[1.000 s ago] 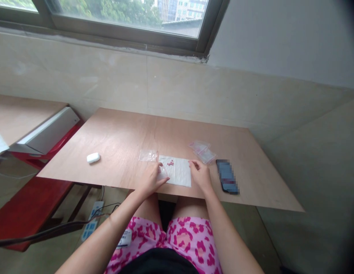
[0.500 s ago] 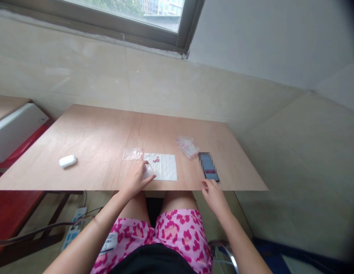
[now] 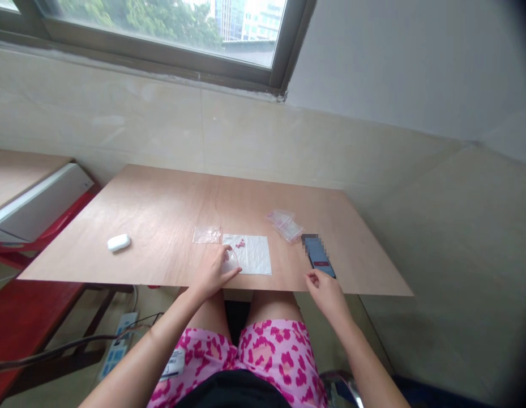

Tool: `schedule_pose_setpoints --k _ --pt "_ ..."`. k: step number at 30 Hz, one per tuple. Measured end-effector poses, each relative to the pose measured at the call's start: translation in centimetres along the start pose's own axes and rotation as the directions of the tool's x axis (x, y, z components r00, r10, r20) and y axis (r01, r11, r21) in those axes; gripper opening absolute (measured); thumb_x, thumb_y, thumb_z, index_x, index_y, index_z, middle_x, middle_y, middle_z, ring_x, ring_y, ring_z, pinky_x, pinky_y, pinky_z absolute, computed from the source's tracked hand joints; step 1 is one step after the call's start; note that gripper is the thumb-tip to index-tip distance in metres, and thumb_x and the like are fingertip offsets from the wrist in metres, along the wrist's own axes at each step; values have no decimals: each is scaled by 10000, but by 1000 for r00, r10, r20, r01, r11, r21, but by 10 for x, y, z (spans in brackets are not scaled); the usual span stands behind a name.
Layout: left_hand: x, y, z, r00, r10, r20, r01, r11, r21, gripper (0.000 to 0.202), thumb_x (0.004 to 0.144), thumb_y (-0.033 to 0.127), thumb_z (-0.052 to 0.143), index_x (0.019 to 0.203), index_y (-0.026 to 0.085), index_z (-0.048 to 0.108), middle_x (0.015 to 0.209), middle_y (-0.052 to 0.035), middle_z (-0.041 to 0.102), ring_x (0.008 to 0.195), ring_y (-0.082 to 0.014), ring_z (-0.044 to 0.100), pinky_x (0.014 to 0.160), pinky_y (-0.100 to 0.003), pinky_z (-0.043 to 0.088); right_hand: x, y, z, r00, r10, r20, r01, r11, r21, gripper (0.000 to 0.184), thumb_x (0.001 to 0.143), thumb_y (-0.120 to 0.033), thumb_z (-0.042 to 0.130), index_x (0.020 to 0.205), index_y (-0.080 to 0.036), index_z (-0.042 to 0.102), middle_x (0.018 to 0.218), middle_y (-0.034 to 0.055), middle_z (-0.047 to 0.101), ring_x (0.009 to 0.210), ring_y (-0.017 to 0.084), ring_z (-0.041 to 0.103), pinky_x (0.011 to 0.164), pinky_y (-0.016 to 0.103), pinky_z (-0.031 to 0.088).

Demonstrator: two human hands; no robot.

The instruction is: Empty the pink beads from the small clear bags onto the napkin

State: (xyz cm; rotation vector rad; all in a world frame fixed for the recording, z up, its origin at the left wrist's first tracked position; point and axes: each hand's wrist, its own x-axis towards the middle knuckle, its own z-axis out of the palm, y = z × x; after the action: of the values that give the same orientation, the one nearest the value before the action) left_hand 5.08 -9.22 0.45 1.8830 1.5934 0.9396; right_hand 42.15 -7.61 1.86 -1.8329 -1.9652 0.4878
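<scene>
The left hand's fingers (image 3: 220,266) close on a small clear plastic bag (image 3: 231,262) at the near left corner of a white sheet (image 3: 253,262), with pink beads (image 3: 240,243) lying toward its far edge. The right hand (image 3: 326,294), fingers curled together around nothing visible, hovers at the plywood table's (image 3: 161,204) near edge, just beside a phone (image 3: 319,258). Another clear bag (image 3: 206,234) lies left of the sheet, a stack of bags (image 3: 285,225) lies far right of it, and a white earbud case (image 3: 119,242) sits well left.

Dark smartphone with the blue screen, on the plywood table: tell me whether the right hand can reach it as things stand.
Probably yes. The right hand is at the near edge of the plywood table, just below the dark smartphone, and nothing appears to lie between them.
</scene>
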Motion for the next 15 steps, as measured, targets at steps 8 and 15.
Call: schedule_pose_setpoints --k 8,15 --pt "-1 3 2 997 65 -29 -65 998 -1 534 882 401 755 1316 221 499 1080 -83 656 1004 -282 657 895 -444 536 31 -141 38 986 -76 148 -29 799 600 353 901 -515 612 903 -180 723 736 49 709 634 192 636 568 274 494" --pt "-1 2 3 996 79 -44 -80 997 -15 524 888 357 757 1321 226 495 1086 -76 653 1012 -272 655 901 -426 530 47 -161 61 957 -208 202 59 821 568 333 930 -458 608 933 -183 794 842 59 774 718 205 680 648 279 511"
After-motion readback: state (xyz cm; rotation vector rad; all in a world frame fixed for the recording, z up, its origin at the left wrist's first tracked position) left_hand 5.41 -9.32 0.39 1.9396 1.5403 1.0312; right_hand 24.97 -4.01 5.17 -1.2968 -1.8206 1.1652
